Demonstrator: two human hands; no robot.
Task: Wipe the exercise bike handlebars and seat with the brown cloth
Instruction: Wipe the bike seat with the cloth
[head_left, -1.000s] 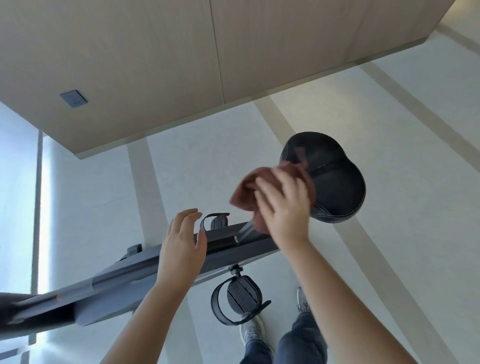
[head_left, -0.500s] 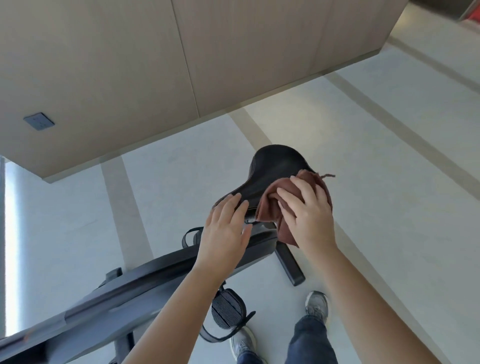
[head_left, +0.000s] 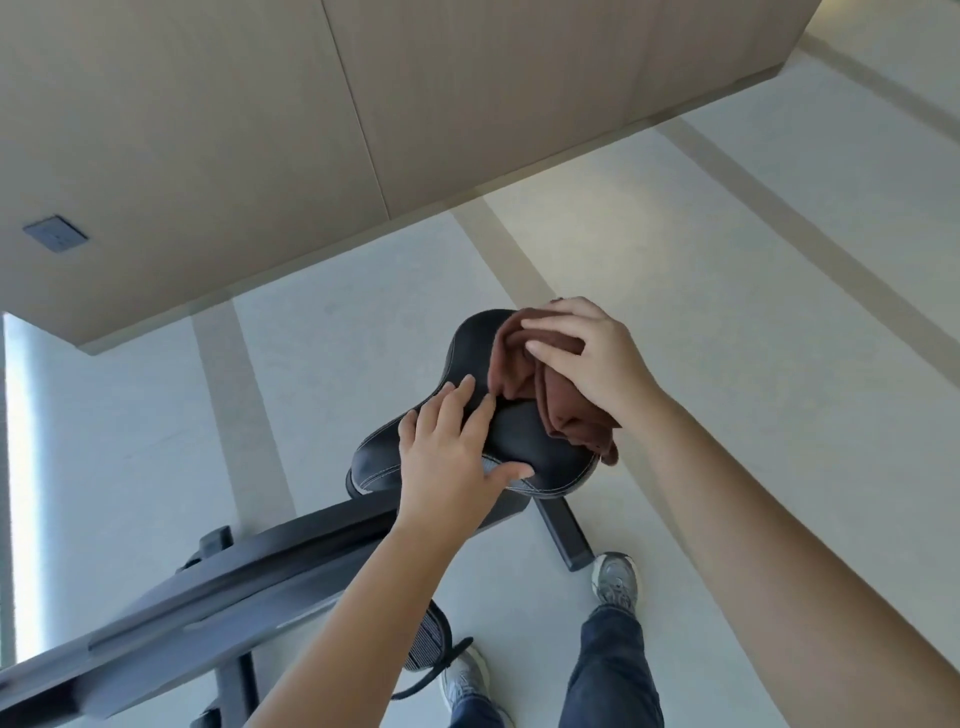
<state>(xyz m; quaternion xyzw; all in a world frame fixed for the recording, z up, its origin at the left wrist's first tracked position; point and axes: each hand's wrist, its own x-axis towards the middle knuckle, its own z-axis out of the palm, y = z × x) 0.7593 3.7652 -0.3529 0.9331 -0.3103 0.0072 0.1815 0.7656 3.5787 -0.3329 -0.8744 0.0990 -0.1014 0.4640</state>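
The black padded bike seat (head_left: 470, 343) sits in the middle of the view, with light stitching along its edge. My right hand (head_left: 592, 358) presses the bunched brown cloth (head_left: 535, 395) onto the wide rear part of the seat. My left hand (head_left: 452, 457) lies flat on the narrow front part of the seat, fingers spread, thumb on the seat's near side. The handlebars are out of view.
The dark grey bike frame (head_left: 249, 577) runs from the seat down to the lower left. A pedal with a strap (head_left: 431, 644) hangs below it. A black base bar (head_left: 563, 535) rests on the pale floor beside my feet. A beige panelled wall fills the top.
My right hand has slid the cloth from the seat's near edge up onto its wide top. My left hand has moved from the frame onto the seat's nose.
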